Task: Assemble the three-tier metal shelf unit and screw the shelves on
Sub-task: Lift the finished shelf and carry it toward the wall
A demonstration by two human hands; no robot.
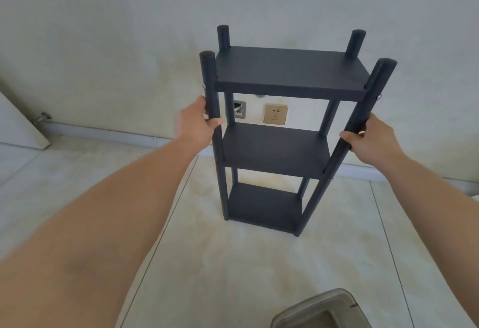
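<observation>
I am holding the shelf unit [282, 130] upright on the tiled floor [233, 263], close to the wall [129, 42], with all three dark shelves sitting between its four posts. My left hand [197, 122] is wrapping around the front left post [212, 104], between the top shelf [290, 73] and the middle shelf [274, 151], thumb crossing the front of the tube; my right hand [373, 141] is gripping the front right post [363, 115] at about the same level, fingers [348, 137] curling over it. I am judging the frame as stiff and fairly light, thin metal panels on hollow-looking tubes, so it should move easily with two hands. The matt coating is looking grippy rather than slick. The posts seem the right place to hold, since pulling on a shelf edge could strain the small screws [379, 96] showing at the joints. It is looking tall and narrow, so I am expecting it to tip readily if pushed high up. I am not able to see whether the rear posts are screwed, as the shelves are hiding those joints, and the screw heads in front are too small to tell whether they are tight. A wall socket [275, 113] is showing behind the frame, and a greyish plastic container [321, 312] is being cut off by the lower edge, its contents unreadable.
</observation>
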